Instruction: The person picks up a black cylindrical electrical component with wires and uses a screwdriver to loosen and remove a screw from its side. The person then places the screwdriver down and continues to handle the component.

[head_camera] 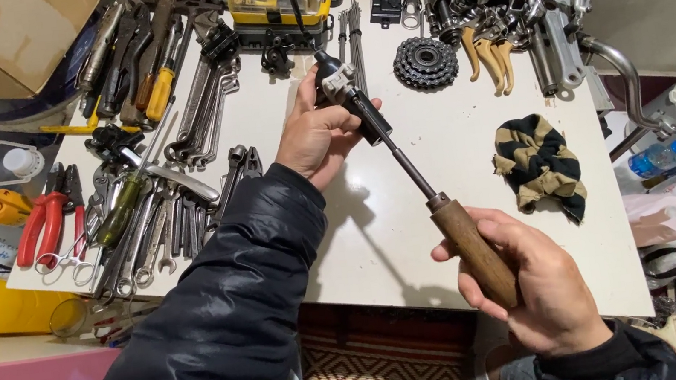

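Observation:
My right hand (pixel 538 281) grips the brown wooden handle of a long screwdriver (pixel 474 246) over the front edge of a white table (pixel 453 150). Its dark metal shaft runs up and left into a small black part with a silver clamp (pixel 343 95). My left hand (pixel 315 132) is closed around that black part and holds it above the middle of the table. A thin black cable rises from the part toward the back of the table.
Several wrenches (pixel 200 112), pliers with red grips (pixel 46 226) and screwdrivers cover the table's left side. A yellow case (pixel 276 0), a black sprocket cluster (pixel 426 63), metal bicycle parts (pixel 531 11) and a striped black-and-tan rag (pixel 539 161) lie at the back and right.

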